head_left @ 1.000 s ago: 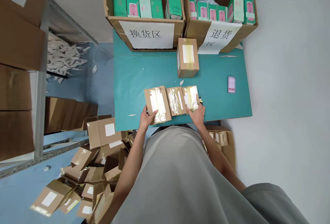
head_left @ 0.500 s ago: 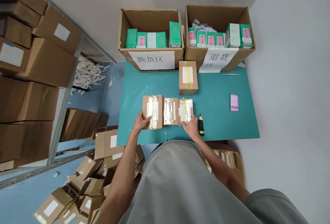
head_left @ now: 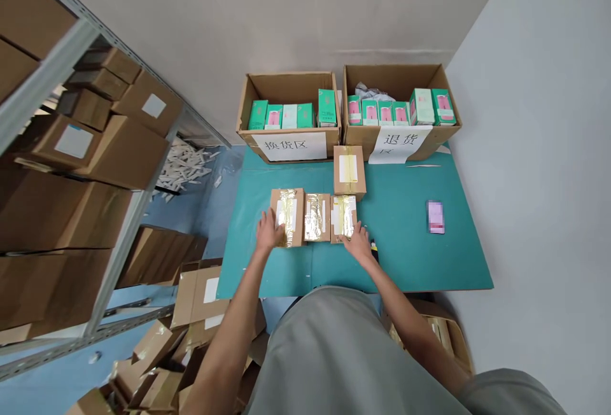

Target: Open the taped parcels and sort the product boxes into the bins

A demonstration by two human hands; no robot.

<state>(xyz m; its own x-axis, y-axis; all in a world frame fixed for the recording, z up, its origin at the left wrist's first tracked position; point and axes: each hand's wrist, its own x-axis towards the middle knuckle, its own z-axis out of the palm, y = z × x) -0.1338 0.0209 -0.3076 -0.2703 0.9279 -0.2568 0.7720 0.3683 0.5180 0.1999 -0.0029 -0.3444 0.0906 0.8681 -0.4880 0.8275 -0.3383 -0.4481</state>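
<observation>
Three taped cardboard parcels stand side by side on the green table: a larger left parcel (head_left: pixel 288 219), a middle parcel (head_left: pixel 317 218) and a right parcel (head_left: pixel 343 219). My left hand (head_left: pixel 268 232) rests against the left parcel's outer side, fingers spread, thumb near its front corner. At the row's other end, my right hand (head_left: pixel 359 243) has its fingers apart and touches the right parcel's front right corner. Behind the row sits another taped parcel (head_left: pixel 349 172). A black and yellow utility knife (head_left: pixel 374 251) lies partly hidden beside my right hand.
Two open cartons with paper signs, a left carton (head_left: pixel 248 137) and a right carton (head_left: pixel 451 133), hold green boxes at the table's back. A phone (head_left: pixel 435 217) lies on the right. Shelves of cartons (head_left: pixel 143 147) line the left side; piled cardboard (head_left: pixel 160 389) covers the floor.
The row of parcels has shifted slightly back, close to the parcel behind it. My hands' fingers have spread more, and my right hand partly covers the knife. The camera has tilted up.
</observation>
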